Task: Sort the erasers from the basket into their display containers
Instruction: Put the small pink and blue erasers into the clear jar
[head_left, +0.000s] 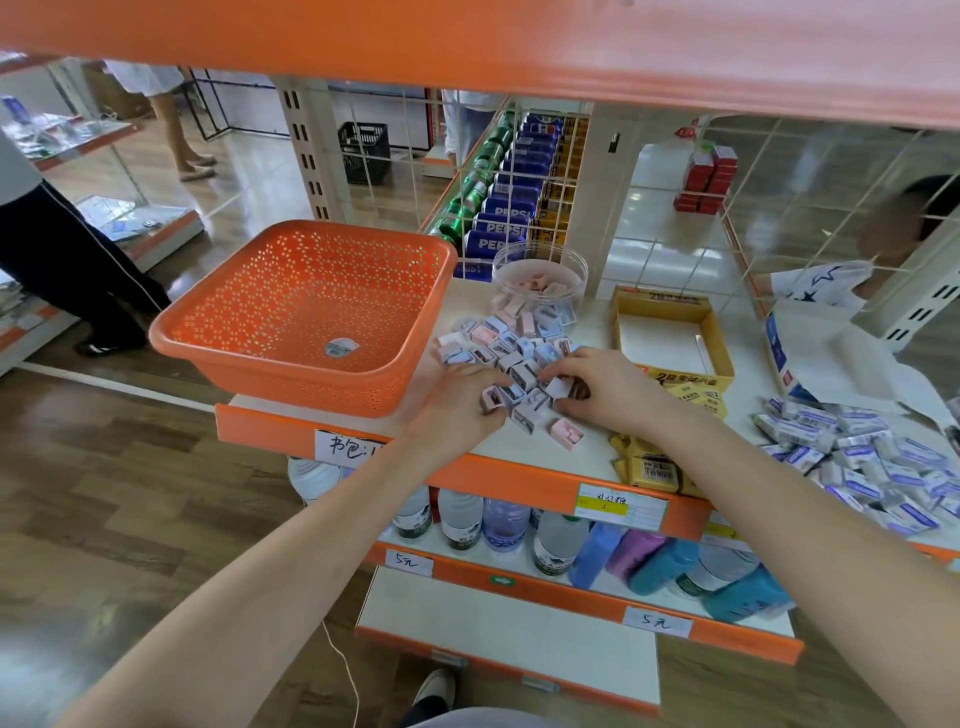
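Observation:
An orange perforated basket (311, 306) stands on the shelf's left, holding only a round sticker. To its right lies a pile of small pink and pale blue erasers (506, 345). My left hand (462, 402) pinches a pink eraser (492, 399) at the pile's near edge. My right hand (602, 387) has its fingers curled on a white eraser (558, 387) in the pile. Behind the pile, a clear round jar (540, 280) holds several of the same erasers. An open yellow cardboard box (670, 332) stands to the right. One pink eraser (566, 434) lies apart near the shelf edge.
A heap of white and purple boxed erasers (862, 457) and an open white box (831, 353) lie at the right. Yellow packets (654, 465) rest at the shelf's front edge. An orange shelf (519, 47) hangs overhead. Bottles fill the shelf below. People stand at left and behind the wire grid.

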